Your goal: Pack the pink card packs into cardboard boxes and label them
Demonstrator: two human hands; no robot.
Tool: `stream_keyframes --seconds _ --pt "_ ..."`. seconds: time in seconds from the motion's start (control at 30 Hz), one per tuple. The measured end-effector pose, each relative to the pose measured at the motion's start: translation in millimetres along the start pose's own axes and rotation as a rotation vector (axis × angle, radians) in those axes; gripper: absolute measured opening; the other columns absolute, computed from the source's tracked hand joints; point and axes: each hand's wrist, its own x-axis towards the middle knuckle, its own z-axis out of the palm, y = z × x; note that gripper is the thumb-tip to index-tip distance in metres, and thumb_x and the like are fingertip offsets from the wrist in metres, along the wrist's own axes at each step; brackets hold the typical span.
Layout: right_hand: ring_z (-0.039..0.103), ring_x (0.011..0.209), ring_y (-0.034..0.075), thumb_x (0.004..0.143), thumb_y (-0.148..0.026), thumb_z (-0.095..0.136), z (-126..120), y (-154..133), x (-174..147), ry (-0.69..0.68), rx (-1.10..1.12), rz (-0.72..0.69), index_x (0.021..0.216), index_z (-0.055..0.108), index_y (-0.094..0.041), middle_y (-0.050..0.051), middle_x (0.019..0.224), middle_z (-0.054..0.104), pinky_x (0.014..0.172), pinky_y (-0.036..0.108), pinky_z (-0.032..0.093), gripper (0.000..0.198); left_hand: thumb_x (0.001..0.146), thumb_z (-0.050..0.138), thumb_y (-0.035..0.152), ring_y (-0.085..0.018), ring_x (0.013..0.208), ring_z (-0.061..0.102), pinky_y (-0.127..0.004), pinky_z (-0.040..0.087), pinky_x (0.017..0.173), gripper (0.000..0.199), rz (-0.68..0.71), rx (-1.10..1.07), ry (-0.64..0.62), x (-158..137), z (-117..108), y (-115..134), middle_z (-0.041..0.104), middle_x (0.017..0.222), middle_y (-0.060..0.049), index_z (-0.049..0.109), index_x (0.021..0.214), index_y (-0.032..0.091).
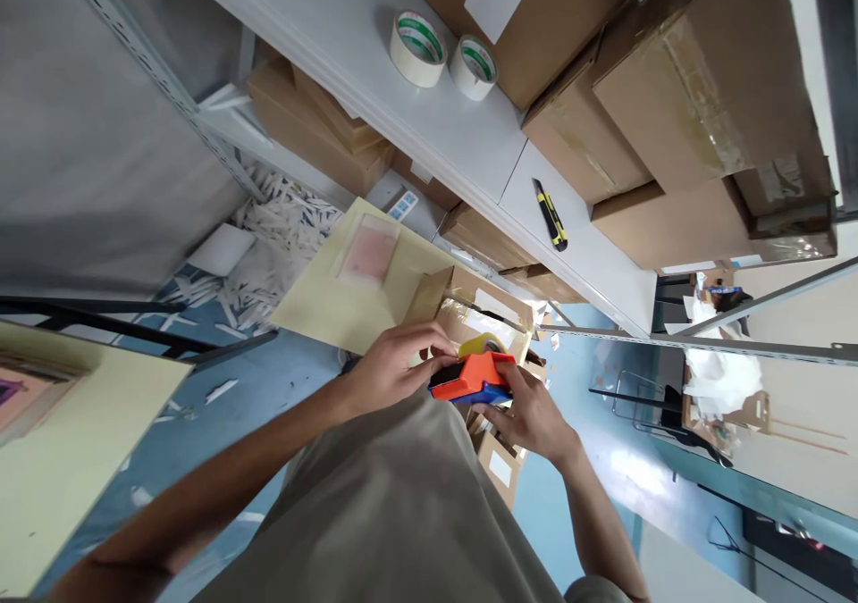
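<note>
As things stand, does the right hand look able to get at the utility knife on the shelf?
Probably not right away: the right hand grips the orange-and-blue tape dispenser. Otherwise the way seems free; the utility knife lies uncovered on the shelf.

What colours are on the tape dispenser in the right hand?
The tape dispenser is orange, blue and black; head view.

Olive-grey shirt (408,505), seemingly short-sleeved
</note>
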Motion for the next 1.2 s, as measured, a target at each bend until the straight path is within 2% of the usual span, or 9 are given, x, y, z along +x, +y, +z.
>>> stream_keyframes --seconds 0.1,0.17,0.27,0.4,0.57,0.7,0.9,1.03,1.2 --pt "0.075 0.084 0.029 0.104 -0.054 0.067 -5 0 -3 -0.156 -0.003 0.110 0.134 0.055 -0.020 0.012 0.102 0.077 0.069 0.036 0.056 0.047 0.104 0.064 0.024 -0.015 0.078 0.068 -0.026 0.054 0.073 0.017 -0.167 -0.082 0.081 -16 13 -8 0.074 0.087 -0.003 0.073 0.091 0.021" --pt "0.075 0.084 0.029 0.103 -0.055 0.066 -12 0 -5 -0.239 0.012 0.206 0.136 0.057 -0.020 0.011 0.103 0.078 0.070 0.036 0.054 0.049 0.104 0.066 0.033 -0.017 0.081 0.069 -0.027 0.055 0.076 0.019 -0.290 -0.120 0.165 -26 13 -15 0.075 0.089 -0.004 0.074 0.091 0.021" --pt "0.074 0.078 0.026 0.104 -0.055 0.062 -29 -1 -8 -0.279 0.051 0.368 0.137 0.060 -0.022 0.007 0.096 0.079 0.068 0.033 0.050 0.047 0.101 0.070 0.048 -0.019 0.087 0.071 -0.029 0.056 0.078 0.028 -0.481 -0.160 0.309 -34 3 -30 0.077 0.093 -0.005 0.075 0.096 0.021" --pt "0.072 0.071 0.024 0.099 -0.061 0.064 -59 -3 2 -0.325 0.126 0.440 0.125 0.066 -0.022 0.005 0.088 0.079 0.064 0.031 0.048 0.046 0.089 0.078 0.060 -0.018 0.074 0.066 -0.029 0.053 0.068 0.040 -0.622 -0.279 0.337 -24 -10 -60 0.075 0.084 -0.004 0.076 0.093 0.021" --pt "0.070 0.069 0.022 0.096 -0.076 0.062 -79 7 47 -0.289 0.075 0.496 0.102 0.069 -0.023 0.003 0.081 0.075 0.060 0.030 0.044 0.054 0.072 0.089 0.063 -0.016 0.065 0.061 -0.030 0.049 0.062 0.046 -0.720 -0.396 0.442 5 1 -102 0.074 0.077 -0.005 0.076 0.081 0.019" --pt "0.068 0.068 0.021 0.094 -0.084 0.059 -82 17 82 -0.292 0.040 0.483 0.092 0.069 -0.023 0.003 0.078 0.073 0.059 0.030 0.041 0.062 0.064 0.092 0.065 -0.015 0.063 0.059 -0.029 0.047 0.060 0.052 -0.744 -0.448 0.566 12 17 -131 0.076 0.079 -0.007 0.077 0.080 0.018" --pt "0.066 0.068 0.020 0.092 -0.088 0.058 -77 28 128 -0.345 -0.045 0.494 0.081 0.066 -0.022 0.005 0.075 0.071 0.059 0.032 0.039 0.067 0.067 0.088 0.065 -0.017 0.068 0.063 -0.029 0.047 0.062 0.050 -0.802 -0.424 0.666 10 40 -173 0.075 0.077 -0.005 0.076 0.080 0.018" --pt "0.065 0.068 0.020 0.094 -0.086 0.058 -71 28 152 -0.386 -0.128 0.457 0.074 0.063 -0.022 0.007 0.073 0.070 0.061 0.032 0.038 0.067 0.075 0.083 0.063 -0.017 0.068 0.063 -0.029 0.047 0.065 0.046 -0.837 -0.381 0.659 13 56 -196 0.074 0.076 -0.005 0.074 0.077 0.018" --pt "0.067 0.072 0.021 0.094 -0.089 0.054 -71 17 166 -0.405 -0.185 0.467 0.074 0.063 -0.021 0.008 0.076 0.072 0.062 0.031 0.038 0.072 0.090 0.073 0.051 -0.019 0.082 0.069 -0.031 0.054 0.080 0.034 -0.753 -0.248 0.625 16 71 -209 0.078 0.091 -0.009 0.077 0.090 0.017"
